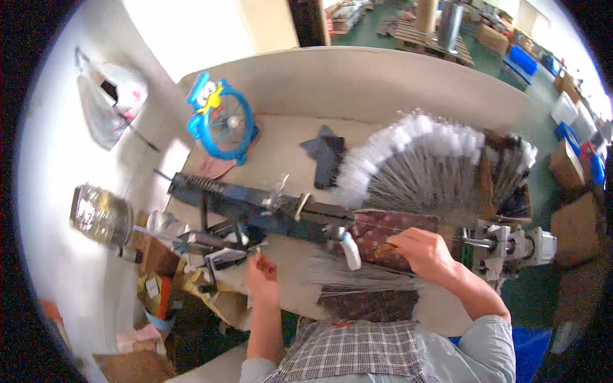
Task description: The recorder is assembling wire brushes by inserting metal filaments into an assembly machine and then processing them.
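Note:
My left hand point(262, 273) is closed, its fingertips at a small pale metal part point(257, 247) by the lower end of a clamp-like holder point(227, 256). Whatever it pinches is too small to name. Over a dark red spotted cloth point(403, 231), my right hand point(423, 253) is closed round a short tan piece point(384, 249), whose kind is blurred. Left of that piece, a white-wrapped handle-like part point(350, 251) hangs from the long dark machine bar point(255, 203). Thin wires point(357, 276) lie in a loose bundle between my forearms.
Behind the bar, many thin wires with fluffy white tips point(415, 143) fan out. A blue cartoon-shaped fan point(223, 121) stands at the back left, near a dark star-shaped piece point(325, 150). Right sits a metal shaft mechanism point(507, 244); left, a tape-wrapped motor-like part point(101, 214).

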`<action>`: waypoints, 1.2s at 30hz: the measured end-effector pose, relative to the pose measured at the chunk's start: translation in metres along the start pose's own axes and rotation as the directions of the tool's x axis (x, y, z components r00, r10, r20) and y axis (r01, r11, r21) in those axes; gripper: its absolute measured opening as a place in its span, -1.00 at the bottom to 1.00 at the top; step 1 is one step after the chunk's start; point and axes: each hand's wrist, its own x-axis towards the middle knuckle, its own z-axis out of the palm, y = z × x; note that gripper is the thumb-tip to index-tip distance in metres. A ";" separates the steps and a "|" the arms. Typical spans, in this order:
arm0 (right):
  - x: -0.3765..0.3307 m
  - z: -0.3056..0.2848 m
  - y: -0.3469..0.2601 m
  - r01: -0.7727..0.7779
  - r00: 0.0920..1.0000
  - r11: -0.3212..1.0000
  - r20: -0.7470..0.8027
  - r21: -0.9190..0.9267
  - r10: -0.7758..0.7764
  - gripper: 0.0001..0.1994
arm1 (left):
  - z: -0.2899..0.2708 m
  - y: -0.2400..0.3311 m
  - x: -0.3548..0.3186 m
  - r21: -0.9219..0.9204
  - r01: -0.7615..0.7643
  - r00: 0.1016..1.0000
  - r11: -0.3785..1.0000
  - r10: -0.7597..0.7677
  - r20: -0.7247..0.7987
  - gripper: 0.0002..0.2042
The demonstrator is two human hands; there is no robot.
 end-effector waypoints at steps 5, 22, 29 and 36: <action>0.009 -0.023 0.011 -0.100 0.981 0.995 -0.168 -0.015 0.096 -0.80 | 0.096 -0.053 -0.101 0.430 -0.075 0.890 0.900 -0.134 0.435 -0.89; 0.011 -0.029 0.017 0.021 0.970 0.997 -0.238 -0.072 -0.038 -0.85 | 0.150 -0.100 -0.100 0.240 -0.134 0.895 0.961 0.013 0.447 -0.87; 0.046 0.016 0.010 -0.092 0.988 0.991 -0.133 -0.100 0.079 -0.85 | 0.149 -0.089 -0.094 0.207 0.030 0.885 0.978 -0.122 0.449 -0.85; 0.047 0.013 0.008 -0.215 0.975 0.965 -0.026 0.149 0.221 -0.81 | 0.142 -0.081 -0.096 0.361 0.002 0.821 0.933 -0.208 0.533 -0.70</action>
